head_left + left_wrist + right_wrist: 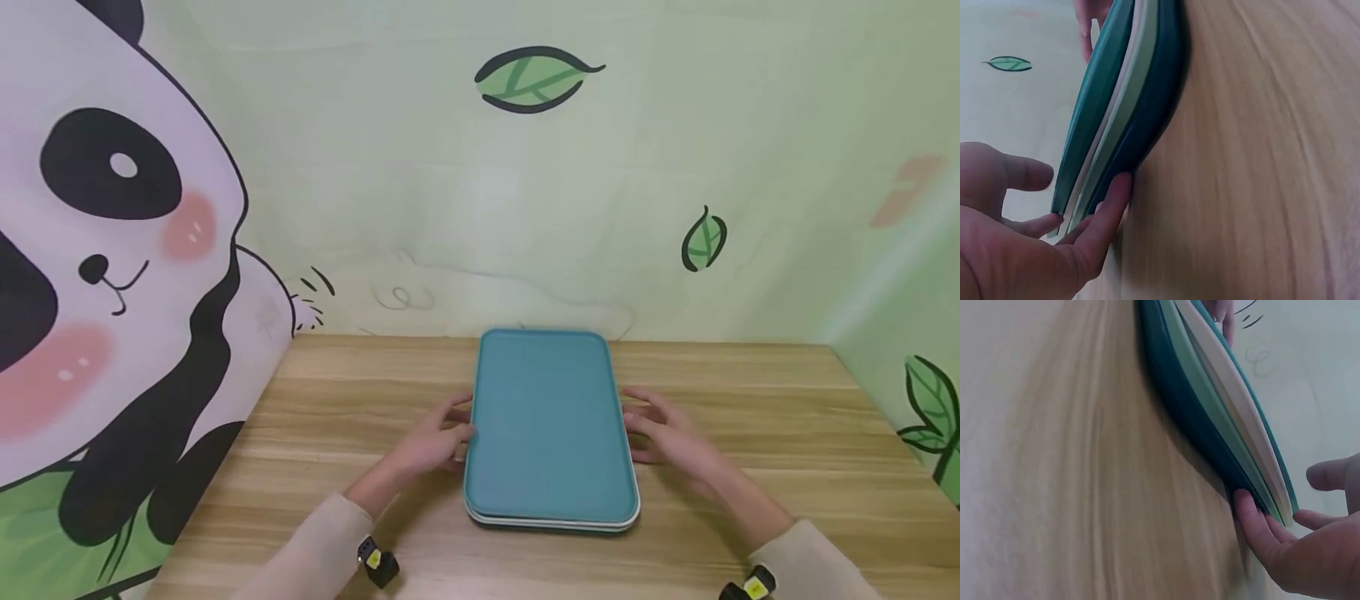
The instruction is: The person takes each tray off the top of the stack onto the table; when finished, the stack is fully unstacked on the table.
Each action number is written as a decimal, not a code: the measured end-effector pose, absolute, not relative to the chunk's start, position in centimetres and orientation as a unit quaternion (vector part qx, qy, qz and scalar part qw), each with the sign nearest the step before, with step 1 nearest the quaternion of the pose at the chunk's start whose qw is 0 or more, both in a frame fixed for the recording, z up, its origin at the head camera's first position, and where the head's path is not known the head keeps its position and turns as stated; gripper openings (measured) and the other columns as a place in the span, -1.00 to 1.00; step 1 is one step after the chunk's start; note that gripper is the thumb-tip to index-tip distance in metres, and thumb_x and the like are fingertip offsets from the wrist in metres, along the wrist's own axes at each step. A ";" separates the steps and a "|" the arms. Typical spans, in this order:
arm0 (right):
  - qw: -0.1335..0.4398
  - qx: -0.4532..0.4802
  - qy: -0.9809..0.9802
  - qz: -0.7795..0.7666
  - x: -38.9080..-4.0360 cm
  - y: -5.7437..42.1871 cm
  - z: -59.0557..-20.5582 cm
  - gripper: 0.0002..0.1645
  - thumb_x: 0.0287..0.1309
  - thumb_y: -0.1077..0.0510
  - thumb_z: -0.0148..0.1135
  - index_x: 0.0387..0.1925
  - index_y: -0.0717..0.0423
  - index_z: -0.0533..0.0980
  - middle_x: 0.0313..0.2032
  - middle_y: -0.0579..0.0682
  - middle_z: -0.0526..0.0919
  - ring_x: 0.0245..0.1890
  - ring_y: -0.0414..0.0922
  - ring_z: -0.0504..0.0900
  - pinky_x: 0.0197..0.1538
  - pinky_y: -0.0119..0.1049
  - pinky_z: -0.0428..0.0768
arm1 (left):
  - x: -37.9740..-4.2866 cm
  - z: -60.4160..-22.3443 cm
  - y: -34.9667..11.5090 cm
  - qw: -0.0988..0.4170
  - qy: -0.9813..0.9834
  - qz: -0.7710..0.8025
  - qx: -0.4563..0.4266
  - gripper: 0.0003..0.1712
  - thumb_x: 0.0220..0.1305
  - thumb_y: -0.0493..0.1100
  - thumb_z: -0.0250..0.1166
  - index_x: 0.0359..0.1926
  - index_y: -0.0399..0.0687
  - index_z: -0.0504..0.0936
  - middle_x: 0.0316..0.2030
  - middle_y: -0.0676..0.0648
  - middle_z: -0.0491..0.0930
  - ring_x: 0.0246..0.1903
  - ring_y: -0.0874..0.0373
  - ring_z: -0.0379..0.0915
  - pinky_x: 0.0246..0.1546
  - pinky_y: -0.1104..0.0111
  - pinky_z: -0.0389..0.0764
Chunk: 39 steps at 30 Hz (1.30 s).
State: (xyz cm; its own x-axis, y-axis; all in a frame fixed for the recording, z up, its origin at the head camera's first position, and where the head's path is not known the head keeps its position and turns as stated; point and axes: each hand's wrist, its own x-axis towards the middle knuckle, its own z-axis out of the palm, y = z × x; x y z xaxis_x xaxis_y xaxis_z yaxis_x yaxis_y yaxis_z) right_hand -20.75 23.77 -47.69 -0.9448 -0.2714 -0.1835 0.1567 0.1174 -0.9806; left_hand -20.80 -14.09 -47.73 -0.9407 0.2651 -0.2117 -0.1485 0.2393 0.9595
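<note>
4 stacked trays (551,425) lie at lower centre of the head view; the left hand (430,442) and right hand (681,439), loosely open, gripping nothing, touch opposite long sides, seemingly bracing the layers evenly.

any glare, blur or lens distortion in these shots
Head view: soft pale glare on the panda-print wall behind the tray stack; left wrist view: the tray stack's edges bow, wooden table softly blurred; right wrist view: similar bowing, table grain soft.
</note>
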 end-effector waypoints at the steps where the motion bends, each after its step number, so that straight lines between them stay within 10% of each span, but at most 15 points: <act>1: 0.164 -0.038 0.729 -0.664 -20.7 23.7 -47.8 -0.24 0.62 0.19 0.05 0.65 0.25 0.02 0.49 0.49 0.23 0.29 0.18 0.55 0.14 0.03 0.70 | -20.7 -47.8 -14.0 0.172 0.768 0.615 0.043 -0.31 0.56 -0.25 0.14 0.61 -0.16 0.20 0.39 -0.42 0.34 0.14 -0.24 0.55 -0.16 -0.01 0.78; 29: 0.165 -0.038 0.741 -0.650 -20.8 23.4 -48.5 -0.27 0.58 0.24 0.06 0.63 0.25 0.11 0.49 0.44 0.27 0.32 0.20 0.53 0.16 0.06 0.69 | -20.9 -48.1 -14.1 0.162 0.774 0.609 0.050 -0.10 0.28 -0.44 0.35 0.60 -0.17 0.26 0.32 -0.40 0.39 0.02 -0.15 0.53 -0.23 0.03 0.79; 39: 0.154 -0.046 0.739 -0.654 -20.7 23.4 -48.8 -0.29 0.56 0.28 0.07 0.60 0.32 0.13 0.42 0.44 0.33 0.25 0.15 0.55 0.13 0.02 0.71 | -21.3 -46.9 -14.4 0.129 0.822 0.553 0.043 -0.21 0.25 -0.40 0.29 0.52 -0.33 0.35 -0.08 -0.26 0.51 -0.29 0.02 0.57 -0.34 0.18 0.74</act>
State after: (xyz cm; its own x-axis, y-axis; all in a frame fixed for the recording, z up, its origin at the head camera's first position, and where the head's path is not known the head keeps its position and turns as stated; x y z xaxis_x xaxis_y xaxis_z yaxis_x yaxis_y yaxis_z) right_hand -20.70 23.44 -48.77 -0.9485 -0.2694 -0.1664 0.1327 0.1392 -0.9813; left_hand -21.32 -14.39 -46.85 -0.9631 0.2130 -0.1643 -0.0719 0.3849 0.9202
